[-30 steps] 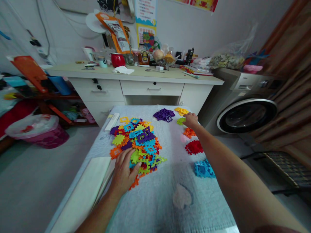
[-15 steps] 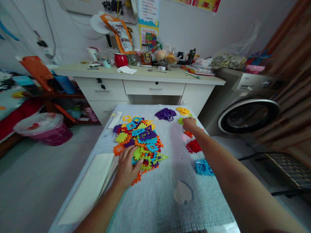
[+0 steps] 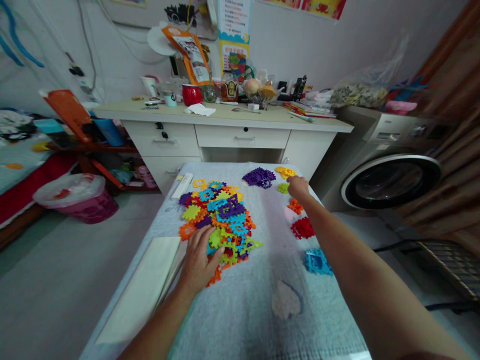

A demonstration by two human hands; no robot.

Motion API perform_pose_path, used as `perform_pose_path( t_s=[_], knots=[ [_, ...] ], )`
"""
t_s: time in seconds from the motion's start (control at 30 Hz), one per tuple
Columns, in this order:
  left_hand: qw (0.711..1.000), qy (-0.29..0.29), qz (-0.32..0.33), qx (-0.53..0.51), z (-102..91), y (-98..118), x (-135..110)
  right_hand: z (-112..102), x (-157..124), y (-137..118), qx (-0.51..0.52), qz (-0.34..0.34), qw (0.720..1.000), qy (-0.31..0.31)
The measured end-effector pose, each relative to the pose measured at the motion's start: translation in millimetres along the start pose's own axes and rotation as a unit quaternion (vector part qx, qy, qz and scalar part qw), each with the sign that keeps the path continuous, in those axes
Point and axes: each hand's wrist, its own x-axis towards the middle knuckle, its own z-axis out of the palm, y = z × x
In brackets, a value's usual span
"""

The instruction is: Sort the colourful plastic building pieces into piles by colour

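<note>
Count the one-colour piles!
6: purple pile and yellow pile at the far end; nearer, green pile, orange pile, red pile, blue pile. The right arm may hide more.

An open lane of cloth (image 3: pixel 269 220) runs between the mixed pile (image 3: pixel 231 207) and the red heap (image 3: pixel 302 228), with the purple heap (image 3: pixel 258 177) standing at its far end, the left hand (image 3: pixel 200 260) blocking the pile's near left side and the right forearm (image 3: pixel 347 250) barring approach from the right.
</note>
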Motion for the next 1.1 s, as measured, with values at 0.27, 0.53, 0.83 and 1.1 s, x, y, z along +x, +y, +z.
perform_pose_path(
  t_s=[0.27,0.53,0.83,1.1],
  knots=[
    [1.000,-0.004,-0.008,0.001,0.9,-2.0,-0.8,9.7,37.5,43.0,0.062,0.135,0.988,-0.041],
    [1.000,-0.015,-0.014,0.012,1.3,-3.4,0.1,26.3,53.8,35.4,0.041,0.060,0.994,-0.087],
    [1.000,-0.012,-0.010,0.010,1.9,-3.4,-0.4,33.8,50.2,33.5,-0.010,0.036,0.997,-0.062],
    [1.000,-0.011,-0.007,0.010,0.9,-3.2,0.2,8.1,47.5,64.8,0.013,-0.004,1.000,0.003]
  ],
)
